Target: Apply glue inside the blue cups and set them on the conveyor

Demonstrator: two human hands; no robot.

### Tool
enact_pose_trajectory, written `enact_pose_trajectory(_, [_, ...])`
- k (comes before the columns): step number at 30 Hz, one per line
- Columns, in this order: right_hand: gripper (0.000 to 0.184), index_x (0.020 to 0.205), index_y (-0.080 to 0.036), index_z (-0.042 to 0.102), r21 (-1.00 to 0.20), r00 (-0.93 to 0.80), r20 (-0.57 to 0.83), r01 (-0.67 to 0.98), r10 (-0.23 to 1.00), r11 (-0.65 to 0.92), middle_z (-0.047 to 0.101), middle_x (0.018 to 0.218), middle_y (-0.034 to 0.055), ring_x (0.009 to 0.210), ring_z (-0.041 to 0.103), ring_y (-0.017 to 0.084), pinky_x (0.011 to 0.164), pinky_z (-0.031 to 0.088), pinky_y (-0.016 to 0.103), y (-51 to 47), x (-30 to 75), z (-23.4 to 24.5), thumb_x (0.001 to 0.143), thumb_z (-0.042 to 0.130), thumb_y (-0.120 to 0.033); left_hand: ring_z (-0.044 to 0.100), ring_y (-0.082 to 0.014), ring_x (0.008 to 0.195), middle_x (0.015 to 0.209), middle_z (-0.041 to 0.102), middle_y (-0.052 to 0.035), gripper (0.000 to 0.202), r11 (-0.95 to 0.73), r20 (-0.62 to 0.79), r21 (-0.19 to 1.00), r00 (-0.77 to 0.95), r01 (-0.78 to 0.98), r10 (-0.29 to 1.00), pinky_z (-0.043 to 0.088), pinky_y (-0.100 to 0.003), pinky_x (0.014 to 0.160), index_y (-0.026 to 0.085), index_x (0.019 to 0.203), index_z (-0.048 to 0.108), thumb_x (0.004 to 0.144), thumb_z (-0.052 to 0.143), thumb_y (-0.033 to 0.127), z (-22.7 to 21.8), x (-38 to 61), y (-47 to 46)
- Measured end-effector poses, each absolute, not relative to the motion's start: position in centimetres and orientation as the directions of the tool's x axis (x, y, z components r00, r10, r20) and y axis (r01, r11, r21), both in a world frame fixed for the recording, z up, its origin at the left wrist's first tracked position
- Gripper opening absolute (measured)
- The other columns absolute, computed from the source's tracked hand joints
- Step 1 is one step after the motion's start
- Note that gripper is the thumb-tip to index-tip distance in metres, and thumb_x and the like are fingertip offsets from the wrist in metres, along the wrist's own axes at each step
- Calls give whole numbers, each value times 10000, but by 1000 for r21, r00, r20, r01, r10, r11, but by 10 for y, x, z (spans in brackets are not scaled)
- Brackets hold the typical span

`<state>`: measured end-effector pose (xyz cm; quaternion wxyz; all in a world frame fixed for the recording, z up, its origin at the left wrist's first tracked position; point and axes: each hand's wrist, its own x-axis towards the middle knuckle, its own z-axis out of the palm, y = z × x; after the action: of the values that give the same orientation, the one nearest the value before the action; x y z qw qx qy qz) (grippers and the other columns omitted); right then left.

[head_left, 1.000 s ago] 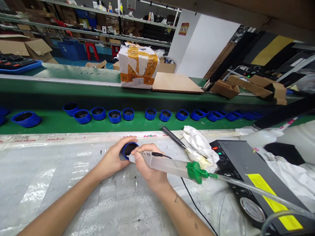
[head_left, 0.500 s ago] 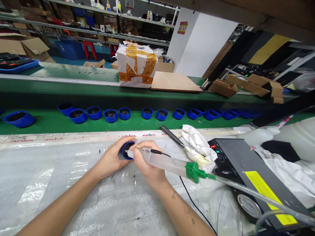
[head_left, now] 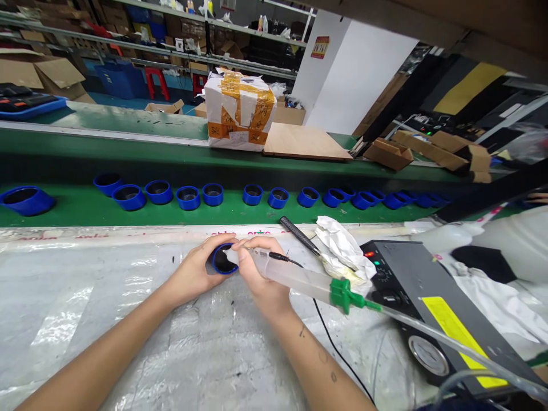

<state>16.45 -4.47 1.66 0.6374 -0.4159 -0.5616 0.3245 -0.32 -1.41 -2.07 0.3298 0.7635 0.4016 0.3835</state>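
Note:
My left hand [head_left: 199,268] is wrapped round a blue-rimmed cup-shaped part [head_left: 224,260] with a dark inside, its opening tilted toward me. In my right hand [head_left: 263,279] is a translucent dispensing syringe [head_left: 299,278], held like a pen. The syringe's pale tip points into the mouth of the blue part; whether it touches the inside wall I cannot tell. A green cap [head_left: 341,294] closes the syringe's rear end, and a clear hose [head_left: 432,331] runs from it to the right. A black cable plugs in near my right fingers.
Several similar blue parts [head_left: 188,197] stand along the green ledge [head_left: 240,214]. To the right sits a dark control box [head_left: 411,285] with a gauge. A black-handled tool [head_left: 299,235] and crumpled white paper [head_left: 342,245] lie beside it. Plastic sheeting [head_left: 141,365] covers the table.
The syringe tip and my right hand have shifted slightly right relative to the blue part, showing more of its dark inside. Both hands keep their hold. The view has shifted a little.

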Motion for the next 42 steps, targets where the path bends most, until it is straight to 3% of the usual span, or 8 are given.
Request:
enact_pose_trajectory(18, [107, 936, -243, 653, -863, 202, 504, 92, 840, 496, 773, 911, 13, 904, 753, 197, 871, 579, 368, -40, 173, 15, 890, 683, -151, 634, -270, 1293, 1422, 628, -76, 608, -489, 347, 804, 401, 339, 848, 519, -417, 1121, 273, 1388, 513, 834, 755, 218, -25, -2, -12])
enact_pose_trajectory(27, [63, 938, -248, 642, -900, 231, 433, 65, 871, 430, 789, 918, 23, 880, 764, 228, 814, 596, 389, -44, 178, 20, 902, 675, -209, 636, -255, 1294, 1422, 635, -61, 648, -480, 347, 812, 386, 333, 855, 538, -400, 1095, 298, 1414, 485, 835, 756, 196, -26, -2, -13])
enact_pose_trajectory(33, [82, 901, -248, 649, -899, 161, 437, 49, 885, 435, 802, 841, 19, 783, 769, 202, 732, 596, 334, -48, 194, 10, 865, 688, -184, 620, -267, 1303, 1379, 644, -66, 631, -535, 399, 756, 383, 377, 833, 491, -465, 1140, 286, 1397, 504, 817, 675, 106, -26, -6, -12])
enact_pose_trajectory(42, [88, 902, -258, 648, -930, 59, 363, 80, 930, 358, 814, 856, 34, 768, 778, 211, 766, 600, 362, -57, 185, -3, 855, 700, -204, 602, -257, 1288, 1342, 646, -56, 692, -542, 390, 740, 401, 398, 829, 504, -436, 1119, 273, 1379, 518, 745, 628, 18, -23, -6, -14])
